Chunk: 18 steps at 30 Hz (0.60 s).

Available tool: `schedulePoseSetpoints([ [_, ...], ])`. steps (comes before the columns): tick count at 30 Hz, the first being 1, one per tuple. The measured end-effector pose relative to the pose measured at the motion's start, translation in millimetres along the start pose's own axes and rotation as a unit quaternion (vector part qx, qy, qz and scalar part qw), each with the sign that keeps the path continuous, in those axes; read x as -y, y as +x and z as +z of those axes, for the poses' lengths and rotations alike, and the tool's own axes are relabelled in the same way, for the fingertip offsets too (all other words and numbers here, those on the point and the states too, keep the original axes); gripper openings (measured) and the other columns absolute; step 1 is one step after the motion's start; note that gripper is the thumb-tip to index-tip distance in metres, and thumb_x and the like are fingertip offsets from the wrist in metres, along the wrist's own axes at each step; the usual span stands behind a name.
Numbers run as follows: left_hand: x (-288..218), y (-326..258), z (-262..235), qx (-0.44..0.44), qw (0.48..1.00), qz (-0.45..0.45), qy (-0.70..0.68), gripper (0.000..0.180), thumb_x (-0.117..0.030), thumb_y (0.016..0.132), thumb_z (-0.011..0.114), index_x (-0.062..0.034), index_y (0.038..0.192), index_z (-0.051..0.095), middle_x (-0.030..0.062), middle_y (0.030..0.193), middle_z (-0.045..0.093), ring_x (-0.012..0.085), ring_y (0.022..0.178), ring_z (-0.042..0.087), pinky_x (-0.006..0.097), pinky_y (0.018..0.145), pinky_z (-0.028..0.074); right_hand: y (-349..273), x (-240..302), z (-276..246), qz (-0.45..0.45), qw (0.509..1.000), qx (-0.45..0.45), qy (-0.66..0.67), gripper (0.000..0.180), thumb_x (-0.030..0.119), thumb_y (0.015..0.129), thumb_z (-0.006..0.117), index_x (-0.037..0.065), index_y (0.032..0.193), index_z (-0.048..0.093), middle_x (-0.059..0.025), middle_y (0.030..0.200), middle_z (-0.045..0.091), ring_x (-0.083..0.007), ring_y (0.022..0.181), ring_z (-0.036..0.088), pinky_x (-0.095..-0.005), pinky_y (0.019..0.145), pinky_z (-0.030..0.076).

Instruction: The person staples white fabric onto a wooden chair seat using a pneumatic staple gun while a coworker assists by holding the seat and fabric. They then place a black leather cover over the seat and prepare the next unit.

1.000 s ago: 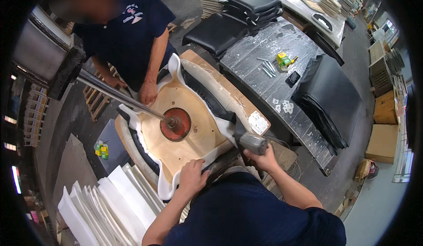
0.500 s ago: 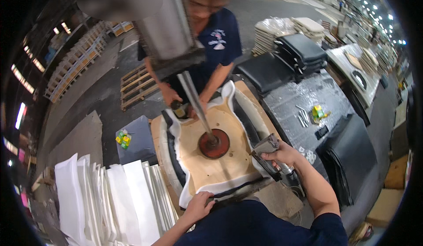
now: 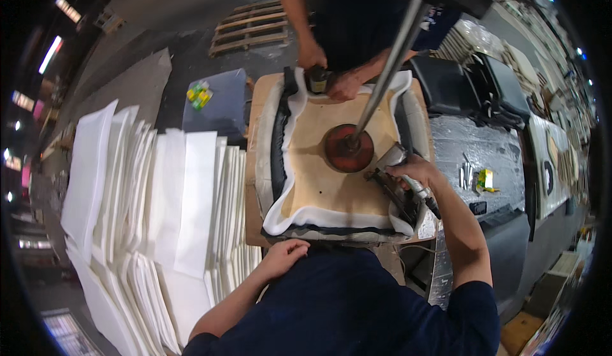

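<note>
A tan wooden seat panel [image 3: 319, 193] lies on the bench, ringed by white padding [image 3: 331, 217] and black cover material [image 3: 279, 145]. A red round disc [image 3: 341, 158] on a metal rod rests against the panel's middle. My right hand [image 3: 417, 172] grips a staple gun [image 3: 401, 196] over the panel's right side, near the front corner. At the front left edge, my left hand [image 3: 284, 258] has its fingers curled together; whether they pinch the cover is hidden. Across from me, a co-worker's hands [image 3: 344, 87] hold another dark tool [image 3: 317, 79] at the far left corner.
White padding sheets [image 3: 194, 203] stand stacked at the left. Behind them is a grey block [image 3: 220, 113] with a yellow-green packet [image 3: 199, 94]. To the right, a plastic-covered table [image 3: 472, 145] bears metal strips, a packet and a phone-like object [image 3: 477, 207]. Black cushions [image 3: 446, 88] sit farther back.
The view has turned and shifted. My right hand has brought the staple gun inward, closer to the disc. My left hand has drawn back from the padding, its fingers more curled.
</note>
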<state>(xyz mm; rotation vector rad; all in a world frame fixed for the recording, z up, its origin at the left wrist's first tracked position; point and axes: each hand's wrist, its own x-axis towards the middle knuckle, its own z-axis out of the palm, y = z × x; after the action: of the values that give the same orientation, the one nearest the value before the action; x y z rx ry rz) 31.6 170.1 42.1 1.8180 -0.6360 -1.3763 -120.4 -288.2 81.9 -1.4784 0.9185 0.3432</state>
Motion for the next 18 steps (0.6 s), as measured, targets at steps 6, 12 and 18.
schedulePoseSetpoints([
  [6, -2.1, 14.5, 1.4, 0.047, 0.916, -0.213, -0.336, 0.054, -0.053, 0.116, 0.052, -0.0048, 0.134, 0.068, 0.0036, 0.11, 0.078, 0.0124, 0.078, 0.069, 0.023, 0.061, 0.045, -13.3, -13.0, 20.8, -0.152, 0.834, -0.229, -0.478, 0.052, 0.049, 0.092, 0.078, -0.001, 0.108, 0.079, -0.0243, 0.099, 0.078, -0.0373, 0.095, 0.077, -0.0468, 0.083, 0.059],
  [12, 5.3, 25.6, 15.8, -0.012, 0.861, -0.233, -0.452, 0.066, -0.069, 0.11, 0.052, -0.0071, 0.12, 0.072, 0.0064, 0.101, 0.081, 0.0169, 0.074, 0.077, 0.023, 0.05, 0.043, -27.5, -8.0, 114.8, -0.327, 0.773, -0.085, -0.537, 0.037, 0.046, 0.097, 0.073, 0.01, 0.104, 0.077, -0.0194, 0.1, 0.075, -0.0391, 0.097, 0.074, -0.0511, 0.08, 0.059],
  [18, -15.7, 46.8, 15.4, -0.03, 0.883, -0.273, -0.381, 0.051, -0.048, 0.111, 0.053, -0.0025, 0.121, 0.071, 0.0092, 0.098, 0.08, 0.0214, 0.068, 0.074, 0.033, 0.049, 0.05, -15.4, -28.9, 207.8, -0.34, 0.807, 0.051, -0.481, 0.046, 0.052, 0.101, 0.068, 0.007, 0.107, 0.074, -0.0204, 0.095, 0.077, -0.0423, 0.093, 0.077, -0.0548, 0.08, 0.059],
])
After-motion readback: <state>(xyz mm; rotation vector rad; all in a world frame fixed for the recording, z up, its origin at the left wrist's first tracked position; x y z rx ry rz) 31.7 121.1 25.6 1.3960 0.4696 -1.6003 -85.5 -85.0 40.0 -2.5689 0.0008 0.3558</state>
